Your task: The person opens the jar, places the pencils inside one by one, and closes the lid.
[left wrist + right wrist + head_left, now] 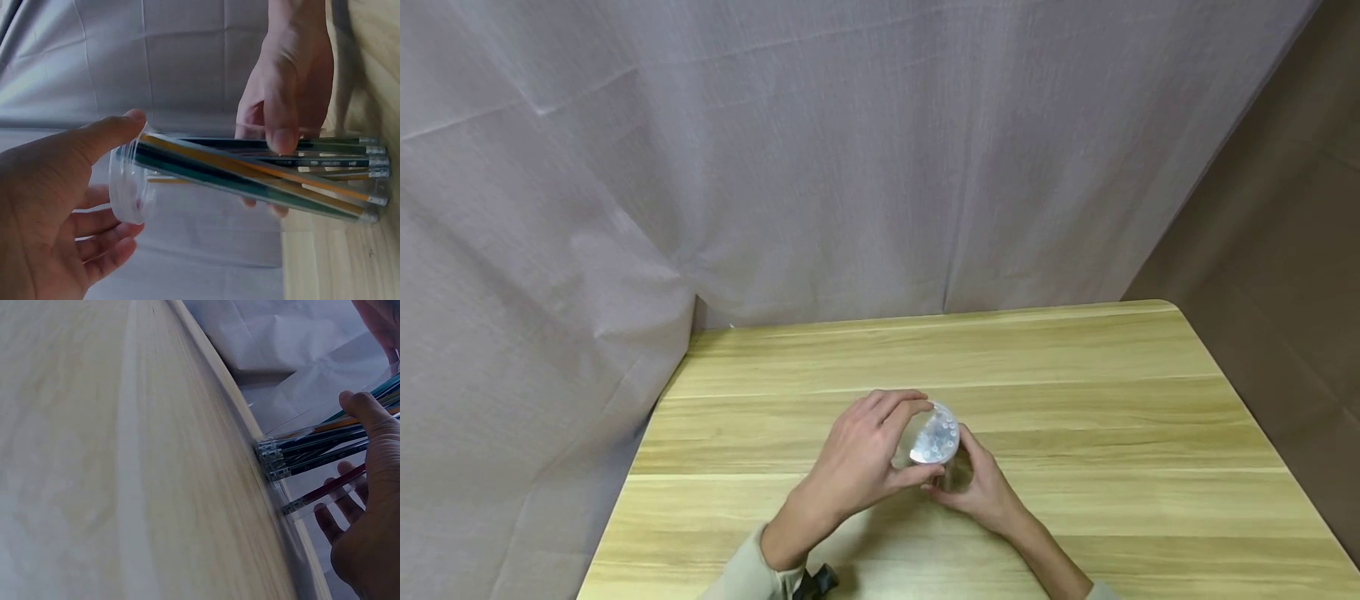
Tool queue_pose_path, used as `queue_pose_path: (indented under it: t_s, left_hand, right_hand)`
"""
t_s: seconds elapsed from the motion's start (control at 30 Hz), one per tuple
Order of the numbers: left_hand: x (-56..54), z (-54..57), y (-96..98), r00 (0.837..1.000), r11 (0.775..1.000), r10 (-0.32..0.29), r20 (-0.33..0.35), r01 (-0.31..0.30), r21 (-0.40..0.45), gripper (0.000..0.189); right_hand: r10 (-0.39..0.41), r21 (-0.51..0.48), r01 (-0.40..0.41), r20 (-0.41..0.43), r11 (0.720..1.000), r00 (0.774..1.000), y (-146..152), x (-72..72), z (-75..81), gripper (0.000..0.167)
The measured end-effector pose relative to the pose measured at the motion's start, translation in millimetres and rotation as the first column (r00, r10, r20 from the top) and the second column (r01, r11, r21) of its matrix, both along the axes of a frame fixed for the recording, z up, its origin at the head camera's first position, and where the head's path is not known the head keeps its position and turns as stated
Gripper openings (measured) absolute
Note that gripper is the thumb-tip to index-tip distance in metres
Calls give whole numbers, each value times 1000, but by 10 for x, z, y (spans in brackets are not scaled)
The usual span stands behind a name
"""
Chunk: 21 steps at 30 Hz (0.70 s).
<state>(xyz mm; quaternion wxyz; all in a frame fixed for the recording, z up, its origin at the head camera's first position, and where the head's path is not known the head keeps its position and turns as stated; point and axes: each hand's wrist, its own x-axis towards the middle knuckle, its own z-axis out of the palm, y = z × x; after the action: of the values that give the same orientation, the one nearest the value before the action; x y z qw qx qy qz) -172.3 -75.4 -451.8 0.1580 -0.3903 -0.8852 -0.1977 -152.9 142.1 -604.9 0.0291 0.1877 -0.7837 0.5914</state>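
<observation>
A tall clear plastic jar (pixel 300 194) with several pencils (pixel 250 172) inside stands between the two hands, its base at or close to the tabletop. The pencils are dark, green and orange-yellow, with a red one (pixel 334 484) in the right wrist view; their eraser ends sit at the bottom. A translucent round lid (pixel 938 437) covers the top. My left hand (pixel 861 450) grips the lid from the side, thumb and fingers about its rim. Lower down, my right hand (pixel 981 492) holds the jar's body, with the thumb on the near side and fingers partly hidden behind.
The light wood-grain table (pixel 1075 392) extends around the hands. A grey curtain (pixel 820 167) hangs behind its back edge and along the left, and a brown cloth (pixel 1277 250) is at the right. A small black device (pixel 816 581) shows at the left wrist.
</observation>
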Motion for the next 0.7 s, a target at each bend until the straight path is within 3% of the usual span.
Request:
queue_pose_path:
  t_s: [0.2, 0.37, 0.5, 0.7]
  left_hand:
    - [-96, 74, -52, 991, 997, -79, 103, 81, -14, 70]
    - [-188, 114, -93, 973, 987, -153, 173, 160, -26, 68]
    - [-252, 116, -123, 946, 971, -235, 225, 239, 10, 69]
    - [-311, 100, -133, 890, 931, -365, 275, 355, 88, 70]
  right_hand:
    - [4, 5, -4, -15, 1000, 1000, 8, -14, -4, 89]
    - [20, 13, -20, -22, 1000, 1000, 11, -17, 2, 89]
    - [17, 25, -16, -30, 1000, 999, 7, -16, 13, 90]
    - [38, 33, -36, -52, 999, 998, 26, -10, 13, 90]
